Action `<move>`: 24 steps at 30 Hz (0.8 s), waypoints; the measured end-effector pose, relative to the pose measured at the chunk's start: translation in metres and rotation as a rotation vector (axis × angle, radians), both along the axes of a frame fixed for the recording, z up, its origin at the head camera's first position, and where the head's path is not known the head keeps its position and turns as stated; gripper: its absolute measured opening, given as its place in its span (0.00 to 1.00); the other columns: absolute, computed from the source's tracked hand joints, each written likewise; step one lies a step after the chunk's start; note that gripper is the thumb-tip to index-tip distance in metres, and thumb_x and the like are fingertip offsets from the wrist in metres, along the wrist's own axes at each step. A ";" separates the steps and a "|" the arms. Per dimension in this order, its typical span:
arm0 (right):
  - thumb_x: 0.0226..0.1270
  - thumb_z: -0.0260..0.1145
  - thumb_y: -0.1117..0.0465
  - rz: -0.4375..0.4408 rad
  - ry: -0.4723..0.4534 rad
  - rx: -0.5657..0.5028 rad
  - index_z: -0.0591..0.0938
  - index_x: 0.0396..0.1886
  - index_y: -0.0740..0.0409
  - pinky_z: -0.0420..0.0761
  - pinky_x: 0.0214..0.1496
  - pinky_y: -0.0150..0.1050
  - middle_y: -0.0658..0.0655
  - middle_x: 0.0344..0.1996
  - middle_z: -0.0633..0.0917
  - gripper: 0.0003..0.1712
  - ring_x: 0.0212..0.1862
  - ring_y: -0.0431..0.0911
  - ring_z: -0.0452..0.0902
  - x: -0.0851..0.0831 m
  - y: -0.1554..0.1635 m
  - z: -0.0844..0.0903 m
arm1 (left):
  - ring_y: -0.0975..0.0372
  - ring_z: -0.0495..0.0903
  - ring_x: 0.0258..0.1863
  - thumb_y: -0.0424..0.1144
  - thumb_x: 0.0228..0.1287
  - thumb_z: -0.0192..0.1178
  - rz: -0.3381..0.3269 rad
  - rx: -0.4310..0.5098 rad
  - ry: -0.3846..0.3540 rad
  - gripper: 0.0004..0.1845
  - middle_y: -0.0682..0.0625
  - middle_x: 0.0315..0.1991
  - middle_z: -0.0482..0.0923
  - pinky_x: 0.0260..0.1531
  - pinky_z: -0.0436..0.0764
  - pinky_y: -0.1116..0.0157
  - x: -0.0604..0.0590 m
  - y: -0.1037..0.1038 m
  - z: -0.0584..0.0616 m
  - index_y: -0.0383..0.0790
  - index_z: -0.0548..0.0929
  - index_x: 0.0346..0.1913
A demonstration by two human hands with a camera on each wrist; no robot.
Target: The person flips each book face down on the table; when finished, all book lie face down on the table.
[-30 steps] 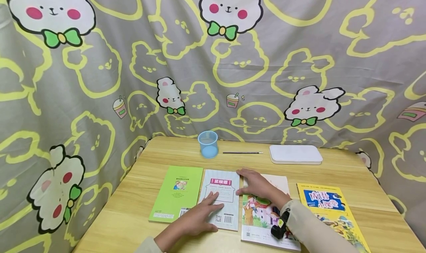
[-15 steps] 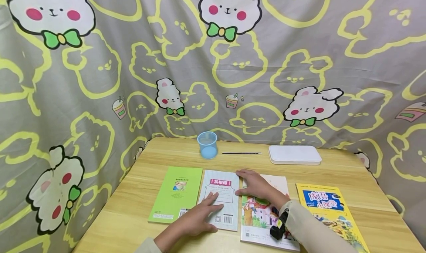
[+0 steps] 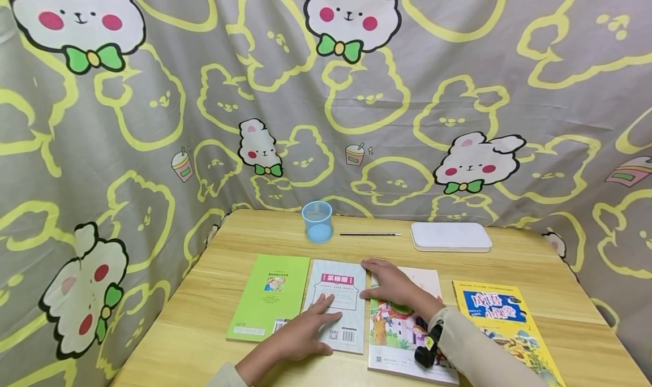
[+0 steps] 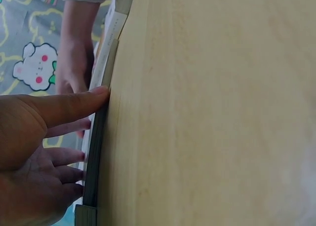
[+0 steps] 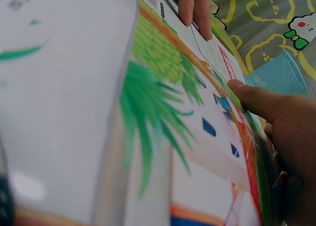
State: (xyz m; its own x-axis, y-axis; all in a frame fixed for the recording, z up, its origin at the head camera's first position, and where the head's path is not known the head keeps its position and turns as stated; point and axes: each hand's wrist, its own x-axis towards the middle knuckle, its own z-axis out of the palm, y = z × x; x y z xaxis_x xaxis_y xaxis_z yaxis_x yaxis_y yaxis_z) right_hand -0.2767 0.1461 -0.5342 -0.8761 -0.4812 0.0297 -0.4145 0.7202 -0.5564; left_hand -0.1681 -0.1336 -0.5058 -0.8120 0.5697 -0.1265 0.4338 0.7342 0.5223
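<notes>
A pale blue book (image 3: 351, 319) lies flat with a pink title band and a barcode on its cover. My left hand (image 3: 303, 333) rests on its lower left, fingers spread. In the left wrist view, the thumb (image 4: 74, 107) touches the book's near edge. My right hand (image 3: 394, 285) reaches over a picture book (image 3: 394, 333) with a castle cover; its fingertips touch the pale blue book's upper right edge. Close on the left lies a green book (image 3: 272, 296). The right wrist view shows the picture cover (image 5: 163, 77) and the right thumb (image 5: 252, 100).
A yellow book (image 3: 501, 319) lies at an angle on the right, partly behind the right sleeve. Toward the back of the wooden table (image 3: 178, 325) are a blue cup (image 3: 318, 228), a thin dark pencil-like stick (image 3: 370, 234) and a white case (image 3: 451, 237). A patterned curtain (image 3: 305, 93) hangs behind.
</notes>
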 end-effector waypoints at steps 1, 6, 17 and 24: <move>0.59 0.75 0.35 0.002 0.002 -0.006 0.69 0.78 0.56 0.67 0.74 0.62 0.61 0.76 0.69 0.53 0.77 0.61 0.62 0.000 0.001 0.000 | 0.47 0.51 0.81 0.47 0.53 0.77 0.001 0.000 0.000 0.41 0.45 0.83 0.51 0.75 0.62 0.45 0.000 0.000 0.000 0.49 0.76 0.72; 0.60 0.74 0.34 0.010 0.007 -0.036 0.68 0.79 0.55 0.67 0.74 0.62 0.60 0.77 0.68 0.54 0.77 0.61 0.62 0.001 0.006 0.000 | 0.47 0.51 0.81 0.47 0.53 0.78 0.003 -0.004 -0.004 0.41 0.45 0.83 0.52 0.75 0.62 0.45 -0.001 0.000 0.001 0.49 0.77 0.72; 0.65 0.71 0.34 -0.008 0.051 -0.001 0.66 0.79 0.57 0.71 0.71 0.61 0.60 0.76 0.68 0.52 0.73 0.60 0.68 0.006 0.035 0.004 | 0.47 0.51 0.81 0.46 0.52 0.78 0.011 -0.005 -0.008 0.41 0.45 0.83 0.51 0.75 0.61 0.45 0.000 0.000 0.000 0.49 0.77 0.72; 0.64 0.71 0.34 -0.084 0.016 -0.004 0.67 0.79 0.54 0.68 0.72 0.65 0.59 0.76 0.69 0.51 0.75 0.63 0.65 0.014 0.066 0.004 | 0.48 0.51 0.81 0.46 0.52 0.78 0.010 -0.007 -0.008 0.41 0.45 0.83 0.51 0.76 0.61 0.46 -0.001 0.001 0.000 0.50 0.76 0.72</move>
